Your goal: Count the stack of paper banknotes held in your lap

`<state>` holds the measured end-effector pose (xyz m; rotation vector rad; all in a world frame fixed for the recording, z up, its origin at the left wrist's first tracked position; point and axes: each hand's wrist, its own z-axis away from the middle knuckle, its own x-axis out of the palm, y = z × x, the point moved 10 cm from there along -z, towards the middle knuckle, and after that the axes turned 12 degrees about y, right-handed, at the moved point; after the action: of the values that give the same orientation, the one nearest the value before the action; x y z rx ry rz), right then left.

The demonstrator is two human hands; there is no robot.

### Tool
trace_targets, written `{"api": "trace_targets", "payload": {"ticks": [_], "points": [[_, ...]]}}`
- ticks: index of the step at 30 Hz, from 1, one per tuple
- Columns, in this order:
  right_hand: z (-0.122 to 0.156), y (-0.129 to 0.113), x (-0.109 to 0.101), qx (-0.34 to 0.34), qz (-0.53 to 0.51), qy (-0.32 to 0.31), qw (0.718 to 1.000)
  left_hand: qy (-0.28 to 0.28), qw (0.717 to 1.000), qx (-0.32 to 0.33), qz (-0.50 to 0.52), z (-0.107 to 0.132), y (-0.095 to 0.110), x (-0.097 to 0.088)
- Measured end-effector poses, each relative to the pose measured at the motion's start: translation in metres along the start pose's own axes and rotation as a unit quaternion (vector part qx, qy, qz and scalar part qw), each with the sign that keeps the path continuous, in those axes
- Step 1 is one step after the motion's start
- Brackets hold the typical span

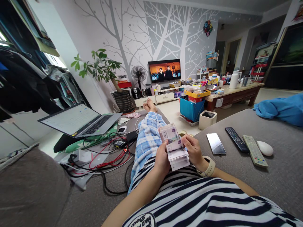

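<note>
A stack of banknotes (169, 134), pale purple with printed numerals, is held over my lap. My left hand (162, 157) is closed around the stack's left side, its thumb lying on top. At the right edge, the fingers of my right hand (192, 149) pinch a note. Several notes fold down toward my body below the fingers. A cream watch (207, 167) is on my right wrist. My legs, in blue checked trousers (148, 135), stretch forward beneath the notes.
Right of me on the grey sofa (213, 195) lie a phone (216, 143), a black remote (236, 139), a beige remote (255, 151) and a white mouse (265, 148). To my left are a laptop (94, 123) and tangled cables (111, 157). A small bin (207, 120) stands ahead.
</note>
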<state>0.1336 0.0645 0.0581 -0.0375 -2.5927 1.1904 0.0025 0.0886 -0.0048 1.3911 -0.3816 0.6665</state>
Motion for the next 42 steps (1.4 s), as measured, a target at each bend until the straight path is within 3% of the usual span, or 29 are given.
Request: {"api": "trace_targets", "payload": {"ticks": [5, 10, 19, 42], "points": [[0.001, -0.005, 0.003, -0.014, -0.017, -0.01, 1.0, 0.03, 0.999, -0.008, -0.011, -0.001, -0.002, -0.004], [0.001, 0.003, 0.0, 0.009, -0.016, 0.0, 1.0, 0.014, 1.0, 0.003, -0.021, -0.003, -0.002, -0.005], [-0.006, 0.027, -0.018, 0.062, 0.015, 0.092, 0.994, 0.005, 0.999, 0.014, -0.034, 0.003, 0.003, -0.002], [-0.009, 0.025, -0.013, 0.062, 0.044, 0.065, 0.995, 0.021, 0.999, 0.026, -0.033, 0.005, 0.006, -0.003]]}}
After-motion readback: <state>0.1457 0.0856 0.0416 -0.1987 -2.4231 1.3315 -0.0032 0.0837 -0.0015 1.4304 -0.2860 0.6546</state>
